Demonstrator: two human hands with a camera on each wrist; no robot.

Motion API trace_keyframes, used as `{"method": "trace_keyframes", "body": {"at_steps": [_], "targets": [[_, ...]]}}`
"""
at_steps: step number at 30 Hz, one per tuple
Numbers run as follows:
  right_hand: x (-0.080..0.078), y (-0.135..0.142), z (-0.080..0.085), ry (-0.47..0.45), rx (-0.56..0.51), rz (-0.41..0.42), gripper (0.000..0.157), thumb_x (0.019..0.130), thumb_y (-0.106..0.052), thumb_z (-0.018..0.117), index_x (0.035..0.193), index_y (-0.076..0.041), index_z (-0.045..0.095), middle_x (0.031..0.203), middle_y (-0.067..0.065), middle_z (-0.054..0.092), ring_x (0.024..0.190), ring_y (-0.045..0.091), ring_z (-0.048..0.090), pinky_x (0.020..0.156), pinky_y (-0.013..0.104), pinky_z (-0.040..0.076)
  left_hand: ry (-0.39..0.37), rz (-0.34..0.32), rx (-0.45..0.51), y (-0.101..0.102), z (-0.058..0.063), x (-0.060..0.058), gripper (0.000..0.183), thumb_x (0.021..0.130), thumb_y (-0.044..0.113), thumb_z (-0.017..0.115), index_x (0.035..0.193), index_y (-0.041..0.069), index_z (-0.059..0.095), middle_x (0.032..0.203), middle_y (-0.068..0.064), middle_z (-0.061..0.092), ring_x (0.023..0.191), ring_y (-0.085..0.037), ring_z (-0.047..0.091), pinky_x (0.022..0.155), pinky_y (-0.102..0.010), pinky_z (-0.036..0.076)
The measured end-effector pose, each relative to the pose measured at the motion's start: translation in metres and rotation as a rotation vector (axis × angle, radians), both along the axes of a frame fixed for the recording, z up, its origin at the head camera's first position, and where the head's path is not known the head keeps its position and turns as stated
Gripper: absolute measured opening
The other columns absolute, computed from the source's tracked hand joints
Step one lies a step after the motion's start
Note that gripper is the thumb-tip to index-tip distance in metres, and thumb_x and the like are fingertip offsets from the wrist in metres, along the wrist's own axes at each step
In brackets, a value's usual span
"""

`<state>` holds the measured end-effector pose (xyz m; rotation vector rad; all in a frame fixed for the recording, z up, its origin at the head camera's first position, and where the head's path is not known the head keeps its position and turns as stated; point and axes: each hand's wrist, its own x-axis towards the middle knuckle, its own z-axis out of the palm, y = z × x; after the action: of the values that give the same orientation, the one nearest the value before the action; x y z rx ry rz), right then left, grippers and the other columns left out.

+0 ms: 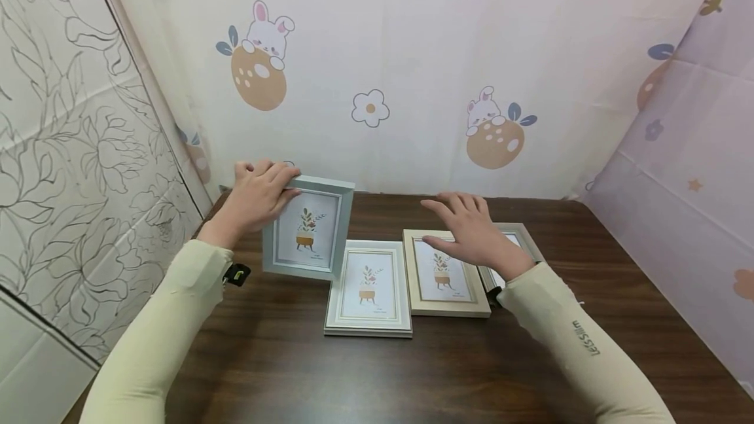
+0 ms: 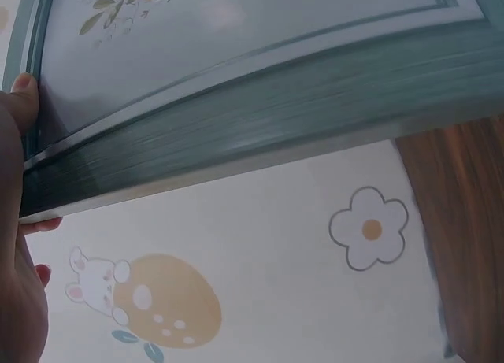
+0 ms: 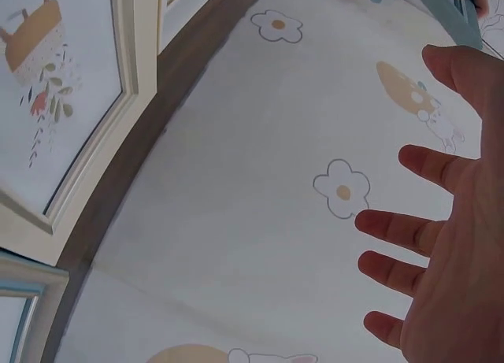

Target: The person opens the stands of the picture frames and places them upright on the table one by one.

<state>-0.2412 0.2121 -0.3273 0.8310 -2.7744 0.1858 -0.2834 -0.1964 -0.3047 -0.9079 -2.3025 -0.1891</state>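
My left hand (image 1: 259,192) grips a blue-green picture frame (image 1: 343,231) by its upper left corner, thumb on the front and fingers over the top. The frame is tilted up, its lower right corner overlapping a white picture frame (image 1: 368,326) that lies flat in the head view. In the left wrist view the thumb (image 2: 25,95) presses the blue-green frame's (image 2: 260,123) border. My right hand (image 1: 468,231), fingers spread and holding nothing, hovers over a cream picture frame (image 1: 448,307). The right wrist view shows the cream frame (image 3: 146,48) beside the spread right hand (image 3: 449,221).
A grey picture frame (image 1: 524,235) lies to the right of the cream one, partly hidden by the right forearm. All rest on a dark wooden table (image 1: 294,358). A printed curtain (image 1: 400,51) hangs behind; a flower-patterned panel (image 1: 88,123) stands at left.
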Motion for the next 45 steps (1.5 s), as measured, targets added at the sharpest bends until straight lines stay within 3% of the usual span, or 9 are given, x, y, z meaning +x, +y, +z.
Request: {"method": "trace_keyframes", "body": {"at_steps": [9,16,21,30,37,45], "targets": [[-0.001,0.015,0.002,0.005,-0.002,-0.024,0.068,0.095,-0.045,0.063,0.150,-0.014,0.040,0.147,0.020,0.036,0.135,0.043,0.029,0.105,0.063,0.016,0.017,-0.086,-0.059,0.025,0.008,0.005,0.030,0.096,0.026,0.063,0.121,0.009,0.055,0.108,-0.007,0.059,0.098,-0.030,0.047,0.087,-0.058,0.023],[-0.001,0.027,0.002,0.023,0.009,-0.057,0.068,0.094,-0.046,0.064,0.149,-0.013,0.041,0.146,0.021,0.038,0.133,0.044,0.031,0.104,0.065,0.017,0.100,-0.163,-0.098,0.042,0.004,0.006,0.028,0.096,0.025,0.063,0.118,0.010,0.055,0.103,-0.005,0.057,0.093,-0.028,0.046,0.085,-0.056,0.025],[0.002,0.034,0.003,0.013,-0.002,-0.068,0.066,0.094,-0.044,0.064,0.148,-0.013,0.042,0.145,0.022,0.039,0.133,0.044,0.031,0.103,0.065,0.018,0.118,-0.202,-0.109,0.049,0.001,0.010,0.031,0.094,0.027,0.066,0.118,0.012,0.054,0.102,-0.003,0.055,0.092,-0.026,0.045,0.084,-0.055,0.024],[0.003,0.040,0.000,0.009,-0.003,-0.062,0.066,0.094,-0.043,0.064,0.148,-0.012,0.043,0.144,0.021,0.039,0.132,0.044,0.031,0.102,0.066,0.018,0.127,-0.226,-0.148,0.058,0.007,0.013,0.033,0.093,0.026,0.070,0.120,0.016,0.053,0.106,-0.001,0.055,0.097,-0.023,0.048,0.085,-0.053,0.026],[0.004,0.042,-0.004,0.017,0.000,-0.056,0.066,0.094,-0.043,0.064,0.148,-0.013,0.043,0.144,0.021,0.039,0.132,0.044,0.032,0.102,0.066,0.018,0.177,-0.242,-0.195,0.064,0.016,0.016,0.030,0.091,0.027,0.072,0.116,0.019,0.056,0.105,0.002,0.057,0.097,-0.021,0.049,0.084,-0.052,0.028],[0.004,0.043,-0.004,0.028,-0.012,-0.045,0.064,0.094,-0.041,0.065,0.147,-0.012,0.044,0.143,0.020,0.041,0.131,0.043,0.033,0.102,0.066,0.018,0.224,-0.220,-0.273,0.072,0.027,0.022,0.035,0.085,0.024,0.081,0.109,0.023,0.056,0.101,0.005,0.056,0.095,-0.019,0.049,0.088,-0.053,0.029]]}}
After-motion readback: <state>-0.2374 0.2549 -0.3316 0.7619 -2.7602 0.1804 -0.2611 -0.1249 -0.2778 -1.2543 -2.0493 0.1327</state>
